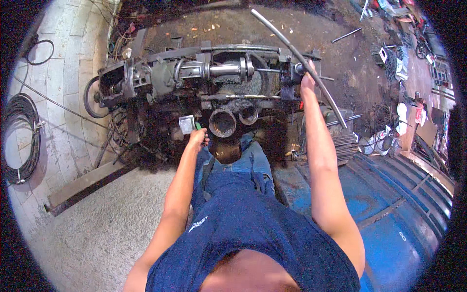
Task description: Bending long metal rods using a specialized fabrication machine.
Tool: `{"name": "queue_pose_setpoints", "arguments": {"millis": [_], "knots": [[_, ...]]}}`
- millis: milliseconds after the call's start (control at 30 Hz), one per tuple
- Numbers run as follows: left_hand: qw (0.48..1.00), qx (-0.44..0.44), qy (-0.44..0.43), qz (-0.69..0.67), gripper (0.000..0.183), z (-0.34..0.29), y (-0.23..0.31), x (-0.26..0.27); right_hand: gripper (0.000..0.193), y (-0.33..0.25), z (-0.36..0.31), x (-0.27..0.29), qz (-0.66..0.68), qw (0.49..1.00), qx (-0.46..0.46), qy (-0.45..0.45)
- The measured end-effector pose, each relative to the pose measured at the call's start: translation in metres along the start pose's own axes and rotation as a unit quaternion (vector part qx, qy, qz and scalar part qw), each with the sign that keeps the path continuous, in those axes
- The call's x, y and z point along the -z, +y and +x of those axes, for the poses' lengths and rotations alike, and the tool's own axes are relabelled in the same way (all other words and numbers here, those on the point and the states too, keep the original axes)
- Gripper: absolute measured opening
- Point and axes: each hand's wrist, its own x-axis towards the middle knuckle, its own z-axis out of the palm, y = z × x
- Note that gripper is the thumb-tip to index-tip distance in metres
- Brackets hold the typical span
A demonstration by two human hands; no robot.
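So the main thing here is a long grey metal rod [296,56], slightly bowed, running on a diagonal. Its far end points up toward the far-middle of the scene and its near end drops down to the right, ending just beside a grey metal block [343,117]. The right hand [307,80] is wrapped around it roughly at mid-length, fingers closed on the rod, arm stretched straight out.

The left hand [198,137] is closed around a green handle [198,126] of a small tool with a squarish silver head [187,124]; the head points away from the person and a bit left, and it sits just in front of the machine. Can't tell exactly what kind of tool it is.

Both hands are at a big greasy, dark machine assembly [194,78] lying left to right across the floor, with one shiny steel shaft [224,69] along its long axis. On its near side there are two round open rings: a bigger one [222,122] and a smaller one [248,115] right next to it.

Further out: one coil of black cable [22,136] on the tiled floor at far left, one flat metal bar [82,185] lying on the near left, and a blue metal panel [389,214] at near right. Scrap clutter is piled up at far right.
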Motion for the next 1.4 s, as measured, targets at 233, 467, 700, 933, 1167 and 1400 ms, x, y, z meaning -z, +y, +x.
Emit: {"name": "queue_pose_setpoints", "arguments": {"millis": [233, 467, 700, 933, 1167, 1400], "knots": [[0.942, -0.173, 0.116, 0.261, 0.048, 0.009, -0.024, 0.014, 0.048, -0.021, -0.043, -0.004, 0.040, 0.997, -0.068, -0.001], [0.893, -0.173, 0.159, 0.385, 0.067, -0.007, -0.011, 0.005, 0.042, -0.051, -0.066, -0.010, -0.069, 0.997, -0.023, 0.030], [0.887, -0.162, 0.252, 0.351, 0.068, -0.023, -0.029, -0.022, 0.040, 0.003, -0.017, 0.021, -0.004, 0.999, 0.012, -0.041], [0.881, -0.196, 0.289, 0.320, 0.066, -0.029, -0.042, -0.037, 0.034, -0.030, -0.032, 0.013, 0.035, 0.993, -0.018, -0.109], [0.872, -0.235, 0.309, 0.298, 0.061, -0.037, -0.039, -0.041, 0.033, -0.036, -0.036, 0.005, -0.007, 0.997, 0.061, -0.055], [0.882, -0.222, 0.290, 0.298, 0.059, -0.039, -0.034, -0.040, 0.034, -0.023, -0.020, 0.005, 0.067, 0.988, 0.059, -0.126]]}}
